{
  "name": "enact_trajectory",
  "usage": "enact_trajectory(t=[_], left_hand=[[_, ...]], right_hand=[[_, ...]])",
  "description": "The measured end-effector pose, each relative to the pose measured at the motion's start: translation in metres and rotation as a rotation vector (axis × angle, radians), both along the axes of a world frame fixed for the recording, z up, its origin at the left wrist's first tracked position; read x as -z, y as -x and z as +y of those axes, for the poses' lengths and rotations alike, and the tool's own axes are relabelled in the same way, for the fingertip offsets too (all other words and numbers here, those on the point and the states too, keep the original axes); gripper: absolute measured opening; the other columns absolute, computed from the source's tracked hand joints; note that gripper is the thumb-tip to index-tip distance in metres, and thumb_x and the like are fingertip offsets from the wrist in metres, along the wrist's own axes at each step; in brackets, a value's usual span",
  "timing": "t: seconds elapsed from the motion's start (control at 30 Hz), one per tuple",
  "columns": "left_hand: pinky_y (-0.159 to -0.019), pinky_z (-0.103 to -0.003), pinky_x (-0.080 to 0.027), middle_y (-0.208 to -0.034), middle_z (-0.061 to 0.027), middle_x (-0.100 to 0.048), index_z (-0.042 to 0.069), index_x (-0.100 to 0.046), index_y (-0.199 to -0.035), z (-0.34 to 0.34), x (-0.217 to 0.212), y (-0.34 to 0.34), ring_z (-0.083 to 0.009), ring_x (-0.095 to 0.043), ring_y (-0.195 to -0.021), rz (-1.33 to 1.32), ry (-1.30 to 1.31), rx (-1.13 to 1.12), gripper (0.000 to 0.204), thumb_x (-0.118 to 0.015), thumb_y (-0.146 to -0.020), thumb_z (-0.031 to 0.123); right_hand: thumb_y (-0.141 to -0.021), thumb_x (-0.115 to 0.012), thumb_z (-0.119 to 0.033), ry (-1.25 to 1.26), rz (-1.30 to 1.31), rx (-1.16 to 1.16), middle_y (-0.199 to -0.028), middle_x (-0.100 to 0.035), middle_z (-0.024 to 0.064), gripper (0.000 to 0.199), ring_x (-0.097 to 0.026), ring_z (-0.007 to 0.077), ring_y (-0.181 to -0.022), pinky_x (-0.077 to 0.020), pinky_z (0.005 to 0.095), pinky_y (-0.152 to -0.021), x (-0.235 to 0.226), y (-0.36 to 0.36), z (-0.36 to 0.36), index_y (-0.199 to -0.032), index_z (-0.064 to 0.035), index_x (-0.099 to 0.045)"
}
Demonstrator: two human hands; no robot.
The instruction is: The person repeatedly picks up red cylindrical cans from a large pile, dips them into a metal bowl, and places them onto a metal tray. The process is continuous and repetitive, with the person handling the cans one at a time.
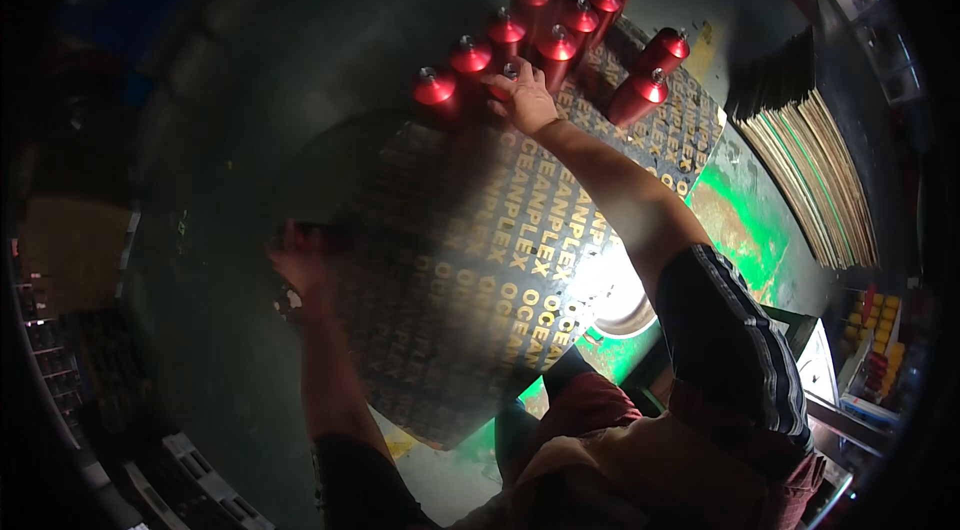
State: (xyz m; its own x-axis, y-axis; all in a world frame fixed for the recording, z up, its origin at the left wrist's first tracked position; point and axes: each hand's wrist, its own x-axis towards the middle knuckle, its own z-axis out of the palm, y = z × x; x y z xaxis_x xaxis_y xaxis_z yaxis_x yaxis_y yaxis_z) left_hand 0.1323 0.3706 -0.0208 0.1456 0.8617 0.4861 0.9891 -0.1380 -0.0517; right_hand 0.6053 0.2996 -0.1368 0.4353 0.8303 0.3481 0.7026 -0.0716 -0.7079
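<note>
Red metal canisters with tapered shoulders and small silvery tips stand grouped at the far edge of a dark, printed board. My right hand (525,102) reaches out to the near side of the group, its fingers closed around the top of one red canister (511,73). Right beside it are another canister (555,48) and one (470,55) to its left. At the board's left side, my left hand (298,258) is in shadow and smeared by motion. Something dark shows next to its fingers, too dim to name.
Two more canisters (640,98) sit apart on the right of the board (520,230). A bright round lamp (615,300) glows near the board's right edge. Farther right stands a stack of thin sheets (810,170), with a rack of yellow and red items (875,330) below.
</note>
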Motion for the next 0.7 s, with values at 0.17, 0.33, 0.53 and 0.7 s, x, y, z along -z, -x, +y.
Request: enact_trajectory(t=[0.17, 0.33, 0.53, 0.7], left_hand=[[-0.093, -0.044, -0.051, -0.118, -0.0162, -0.062, 0.018, -0.065, -0.128, 0.012, 0.015, 0.005, -0.0332, -0.061, -0.109, -0.134, -0.019, 0.135, 0.051, -0.081, -0.079, 0.020], [-0.098, -0.041, -0.048, -0.125, -0.0167, -0.062, 0.006, -0.064, -0.126, -0.017, 0.011, -0.001, -0.0309, -0.058, -0.112, -0.261, 0.049, 0.287, 0.047, -0.079, -0.082, 0.014], [-0.101, -0.038, -0.047, -0.127, -0.0104, -0.060, 0.010, -0.058, -0.136, -0.197, -0.025, -0.014, -0.0256, -0.057, -0.115, -0.797, 0.533, 0.150, 0.050, -0.073, -0.089, 0.015], [-0.098, -0.051, -0.048, -0.143, -0.0123, -0.045, 0.018, -0.037, -0.151, -0.336, -0.029, -0.076, -0.0298, -0.049, -0.127, -1.477, 1.086, 0.289, 0.058, -0.054, -0.099, 0.035]], right_hand=[[-0.074, -0.076, -0.014, -0.037, 0.000, -0.030, -0.142, -0.041, 0.0174, 0.047, -0.046, 0.0422, -0.119, -0.0482, 0.0462, -0.098, 0.011, -0.006, 0.002, -0.117, -0.0294, -0.067], [-0.076, -0.076, -0.017, -0.272, 0.074, -0.031, -0.140, -0.042, 0.0173, 0.044, -0.044, 0.0428, -0.121, -0.0429, 0.0467, -0.103, 0.017, -0.017, -0.041, -0.118, -0.0273, -0.066], [-0.083, -0.074, -0.010, -0.170, 0.658, 0.109, -0.132, -0.055, 0.0105, 0.045, -0.046, 0.0256, -0.130, -0.0379, 0.0399, -0.109, 0.016, 0.009, -0.277, -0.127, -0.0093, -0.062], [-0.097, -0.062, -0.026, -0.296, 1.109, 0.400, -0.132, -0.050, 0.0027, 0.047, -0.054, 0.0179, -0.115, -0.0462, 0.0363, -0.098, -0.022, 0.036, -0.493, -0.140, -0.0098, -0.049]])
